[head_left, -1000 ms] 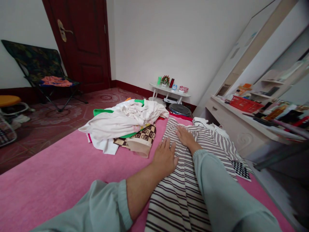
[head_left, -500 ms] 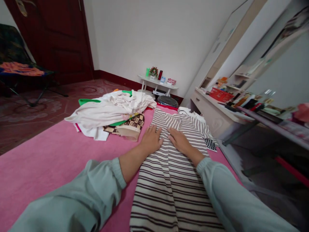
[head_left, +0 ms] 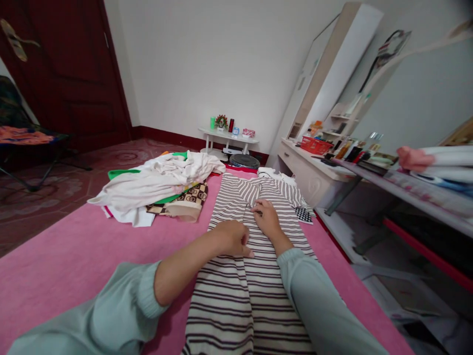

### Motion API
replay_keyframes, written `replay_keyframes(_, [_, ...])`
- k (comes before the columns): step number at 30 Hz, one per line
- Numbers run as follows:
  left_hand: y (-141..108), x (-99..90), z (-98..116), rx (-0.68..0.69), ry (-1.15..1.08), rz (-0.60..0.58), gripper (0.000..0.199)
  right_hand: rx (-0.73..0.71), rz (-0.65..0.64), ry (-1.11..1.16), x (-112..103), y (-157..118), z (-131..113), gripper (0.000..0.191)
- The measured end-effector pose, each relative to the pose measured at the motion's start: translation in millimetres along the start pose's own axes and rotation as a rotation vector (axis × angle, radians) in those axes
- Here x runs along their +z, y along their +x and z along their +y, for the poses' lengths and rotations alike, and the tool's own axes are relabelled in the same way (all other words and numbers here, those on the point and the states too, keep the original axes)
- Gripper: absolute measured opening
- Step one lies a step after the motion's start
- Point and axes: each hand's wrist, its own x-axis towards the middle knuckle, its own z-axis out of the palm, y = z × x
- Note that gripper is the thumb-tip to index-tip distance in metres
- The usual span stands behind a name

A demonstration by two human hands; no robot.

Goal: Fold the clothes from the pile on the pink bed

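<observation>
Striped garment [head_left: 254,276] spread flat on the pink bed cover [head_left: 74,256], both hands laid on it.

The left hand [head_left: 233,238] is seen with fingers curled under, pressed on the striped garment near its middle; whether cloth is pinched cannot be told. The right hand [head_left: 266,219] is laid just beyond it, fingers loosely bent, resting on the cloth. A pile of clothes [head_left: 158,182] is heaped to the left of the striped garment.
</observation>
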Motion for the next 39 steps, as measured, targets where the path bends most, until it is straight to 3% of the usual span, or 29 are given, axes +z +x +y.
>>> replay_keyframes(6, [-2.2, -1.3, 3.5, 0.097, -0.026, -0.147, 0.012, -0.028, -0.093, -0.034, -1.2, 1.0, -1.1, 0.028])
replay_keyframes(11, [5.7, 3.2, -8.4, 0.035, -0.333, -0.311, 0.011, -0.043, -0.087, -0.044, 2.3, 1.5, 2.6, 0.032])
replay_keyframes(16, [11.4, 11.4, -6.9, 0.076, -0.484, -0.203, 0.017, -0.033, -0.06, -0.092, 2.8, 1.3, 3.5, 0.036])
replay_keyframes(21, [19.8, 25.2, -15.7, 0.096, -0.628, -0.194, 0.013, -0.017, -0.118, -0.164, 1.7, 1.5, 1.7, 0.034])
replay_keyframes(23, [24.0, 26.9, -27.4, 0.121, -0.531, 0.005, 0.024, 0.003, -0.134, -0.207, 1.7, 0.9, -0.5, 0.034])
replay_keyframes(25, [26.9, 27.7, -42.7, 0.086, -0.291, 0.263, 0.038, 0.023, -0.171, -0.26, 2.4, -0.3, -3.8, 0.037])
replay_keyframes(26, [27.8, 28.6, -50.7, 0.05, -0.155, 0.331, 0.047, 0.032, -0.203, -0.287, 3.0, -1.0, -5.7, 0.039])
replay_keyframes(29, [30.0, 34.8, -70.4, -0.037, 0.114, 0.271, 0.064, 0.072, -0.344, -0.356, 4.6, -2.0, -11.4, 0.048])
replay_keyframes(34, [26.5, 44.7, -76.9, -0.039, 0.19, 0.234, 0.065, 0.174, -0.574, -0.404, -2.5, -4.5, -22.4, 0.059])
replay_keyframes(39, [-22.3, 46.2, -72.4, 0.081, 0.176, 0.12, 0.071, 0.05, -0.652, -0.378, -35.7, -33.6, -43.1, 0.063])
